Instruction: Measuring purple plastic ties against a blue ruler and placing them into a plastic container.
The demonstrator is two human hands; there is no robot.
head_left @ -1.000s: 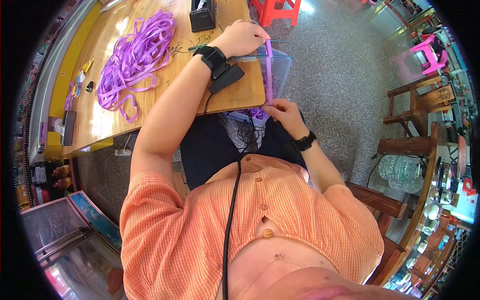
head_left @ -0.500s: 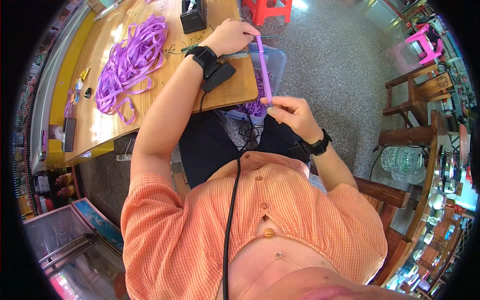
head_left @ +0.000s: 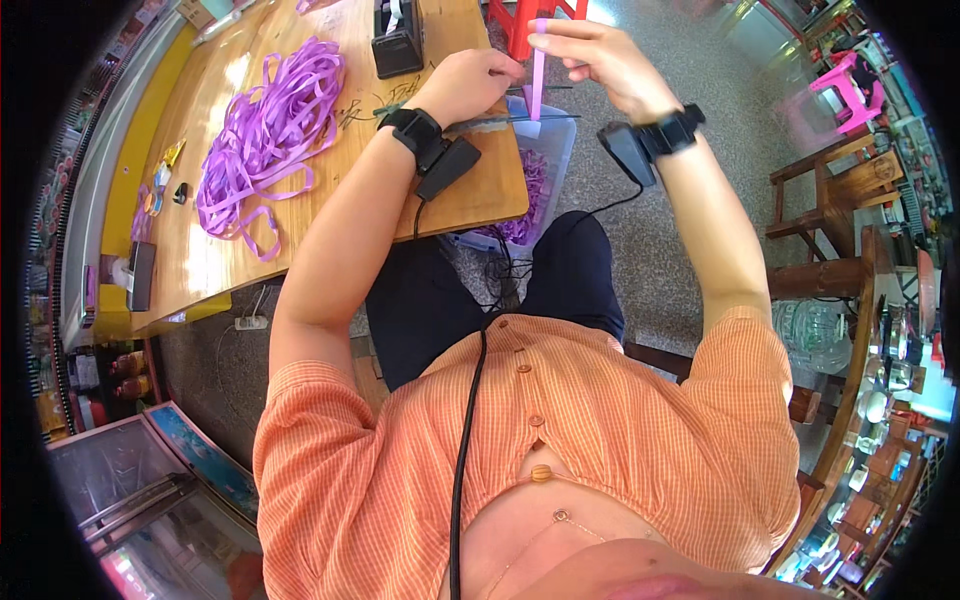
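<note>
A purple ribbon stretches upright just beyond the table's right edge. My right hand pinches its upper end between thumb and fingers. Lower down, the ribbon meets two thin dark rods that jut out past the edge; a fold shows there. My left hand rests by the table corner beside these rods, its fingers bent together, and what lies between them is hidden. A large loose heap of purple ribbon lies on the wooden table. Beneath the rods stands a clear plastic bin holding purple ribbon pieces.
A black tape dispenser stands at the far side of the table. A red stool is beyond the bin. Black cables hang between my knees. Wooden chairs and a pink stool are on the right.
My right hand has risen from below the rods to above them, carrying the ribbon end upward. My left hand stays near the table corner, its fingers slightly lower.
</note>
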